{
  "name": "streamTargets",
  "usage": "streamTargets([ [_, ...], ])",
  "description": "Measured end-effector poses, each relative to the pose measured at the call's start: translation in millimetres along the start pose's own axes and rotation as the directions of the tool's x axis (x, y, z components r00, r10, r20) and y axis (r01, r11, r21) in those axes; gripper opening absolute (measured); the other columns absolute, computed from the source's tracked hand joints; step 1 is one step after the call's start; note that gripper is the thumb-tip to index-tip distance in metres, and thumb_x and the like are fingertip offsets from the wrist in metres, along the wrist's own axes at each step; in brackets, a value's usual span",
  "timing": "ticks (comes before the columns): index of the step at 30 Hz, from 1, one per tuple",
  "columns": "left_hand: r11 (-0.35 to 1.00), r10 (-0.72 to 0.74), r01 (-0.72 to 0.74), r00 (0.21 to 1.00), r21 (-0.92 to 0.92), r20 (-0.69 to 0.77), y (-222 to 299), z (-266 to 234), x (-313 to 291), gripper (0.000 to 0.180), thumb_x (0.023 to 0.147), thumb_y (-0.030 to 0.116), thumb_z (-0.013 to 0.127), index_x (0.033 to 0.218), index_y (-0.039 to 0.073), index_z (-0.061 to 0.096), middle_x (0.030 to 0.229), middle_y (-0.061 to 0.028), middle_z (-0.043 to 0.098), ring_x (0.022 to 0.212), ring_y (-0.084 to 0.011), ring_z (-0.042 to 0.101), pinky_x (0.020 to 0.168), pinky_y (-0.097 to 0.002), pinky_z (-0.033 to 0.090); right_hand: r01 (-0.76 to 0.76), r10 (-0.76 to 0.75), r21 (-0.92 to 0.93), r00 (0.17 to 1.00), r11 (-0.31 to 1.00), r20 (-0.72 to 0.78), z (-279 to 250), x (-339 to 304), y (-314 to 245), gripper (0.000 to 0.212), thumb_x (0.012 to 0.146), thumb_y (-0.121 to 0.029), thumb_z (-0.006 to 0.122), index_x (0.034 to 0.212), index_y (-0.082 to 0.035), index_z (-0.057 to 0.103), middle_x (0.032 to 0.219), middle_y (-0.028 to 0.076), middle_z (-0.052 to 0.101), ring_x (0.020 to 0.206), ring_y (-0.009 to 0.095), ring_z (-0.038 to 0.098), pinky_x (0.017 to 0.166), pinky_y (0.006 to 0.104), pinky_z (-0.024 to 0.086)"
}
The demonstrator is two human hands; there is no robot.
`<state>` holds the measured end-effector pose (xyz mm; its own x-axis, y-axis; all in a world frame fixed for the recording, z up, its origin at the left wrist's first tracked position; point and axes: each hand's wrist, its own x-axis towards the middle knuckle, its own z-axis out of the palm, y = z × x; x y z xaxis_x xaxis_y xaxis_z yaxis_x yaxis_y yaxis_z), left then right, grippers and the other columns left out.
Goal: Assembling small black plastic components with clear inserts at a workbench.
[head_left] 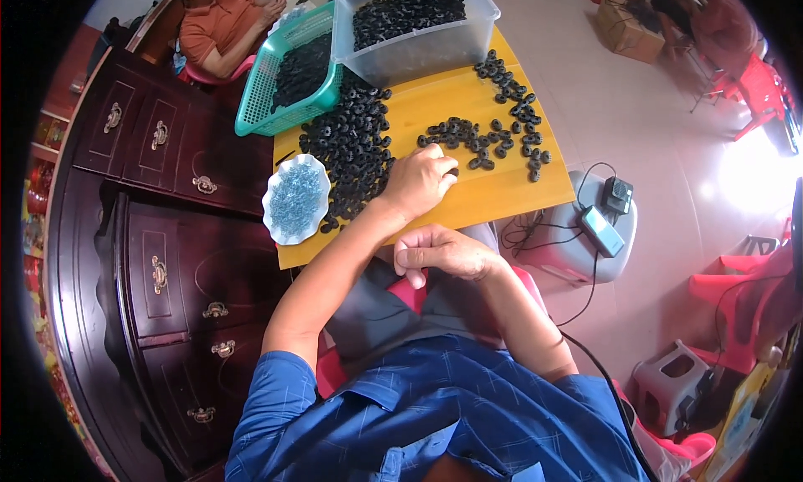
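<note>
My left hand rests on the yellow wooden board, fingers curled, with a small black ring at its fingertips; whether it grips the ring I cannot tell. A big heap of black rubber rings lies just left of that hand. A curved row of assembled black rings runs to its right. My right hand sits below the board's near edge, fingers curled in, at my lap. A white scalloped dish of small bluish screws stands at the board's left corner.
A clear plastic bin and a teal basket, both holding black rings, stand at the far end. A dark wooden cabinet is on the left. A phone and cables lie on a white stool to the right. Another person sits beyond.
</note>
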<state>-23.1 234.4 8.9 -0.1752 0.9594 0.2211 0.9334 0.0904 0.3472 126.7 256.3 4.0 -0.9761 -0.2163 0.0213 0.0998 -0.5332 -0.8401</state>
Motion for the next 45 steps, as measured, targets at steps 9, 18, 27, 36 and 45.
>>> streamTargets([
  [9, 0.985, -0.060, 0.033, 0.986, -0.168, -0.155, 2.5, -10.9, -5.8, 0.012, 0.082, 0.016, 0.065, 0.081, 0.004, 0.064, 0.079, -0.0128, 0.065, 0.071, -0.0341, 0.066, 0.063, -0.0449, 0.053, 0.029, -0.026, 0.035, 0.997, 0.999, -0.073, 0.8, -0.8, -3.4, 0.025, 0.100, -0.024, 0.057, 0.090, -0.002, 0.063, 0.079, 0.002, 0.062, 0.069, 0.009, 0.059, 0.071, 0.0250, 0.047],
  [18, 0.602, -0.465, 0.222, 0.879, -0.767, -0.110, -9.7, -58.6, -100.0, 0.010, 0.090, 0.003, 0.063, 0.097, 0.001, 0.069, 0.072, 0.0024, 0.063, 0.060, -0.0013, 0.052, 0.054, -0.0189, 0.041, 0.192, -0.158, 0.063, 0.920, 0.979, -0.359, -12.1, -6.6, -14.8, 0.024, 0.100, -0.024, 0.056, 0.093, -0.002, 0.063, 0.075, 0.003, 0.062, 0.070, 0.013, 0.061, 0.077, 0.0276, 0.050],
  [27, 0.381, -0.596, 0.276, 0.803, -0.883, -0.006, -14.8, -53.9, -175.6, 0.019, 0.096, 0.010, 0.062, 0.112, 0.000, 0.065, 0.082, -0.0010, 0.066, 0.065, -0.0031, 0.055, 0.059, -0.0177, 0.045, -0.571, -0.785, -0.768, 0.319, 0.288, -0.532, -143.8, 17.8, -127.9, 0.020, 0.084, -0.028, 0.066, 0.091, -0.010, 0.073, 0.082, 0.013, 0.072, 0.079, 0.032, 0.070, 0.075, 0.0411, 0.055],
  [36, 0.206, -0.574, 0.212, 0.817, -0.955, 0.057, -10.1, -45.3, -188.1, 0.021, 0.095, 0.007, 0.063, 0.115, 0.000, 0.061, 0.086, -0.0032, 0.068, 0.065, -0.0033, 0.055, 0.059, -0.0169, 0.046, -0.819, -0.653, -0.574, 0.427, 0.014, -0.626, -194.3, 58.0, -142.2, 0.020, 0.083, -0.025, 0.062, 0.093, -0.013, 0.074, 0.098, 0.013, 0.071, 0.093, 0.031, 0.068, 0.083, 0.0422, 0.054],
  [45, 0.114, -0.578, 0.226, 0.807, -0.967, 0.121, -15.7, -35.4, -190.6, 0.021, 0.095, 0.006, 0.061, 0.114, -0.002, 0.062, 0.085, -0.0044, 0.068, 0.065, -0.0039, 0.056, 0.060, -0.0179, 0.046, -0.831, -0.629, -0.552, 0.462, -0.062, -0.625, -220.9, 70.7, -125.8, 0.020, 0.080, -0.029, 0.067, 0.091, -0.015, 0.074, 0.095, 0.010, 0.072, 0.092, 0.031, 0.069, 0.081, 0.0423, 0.054],
])
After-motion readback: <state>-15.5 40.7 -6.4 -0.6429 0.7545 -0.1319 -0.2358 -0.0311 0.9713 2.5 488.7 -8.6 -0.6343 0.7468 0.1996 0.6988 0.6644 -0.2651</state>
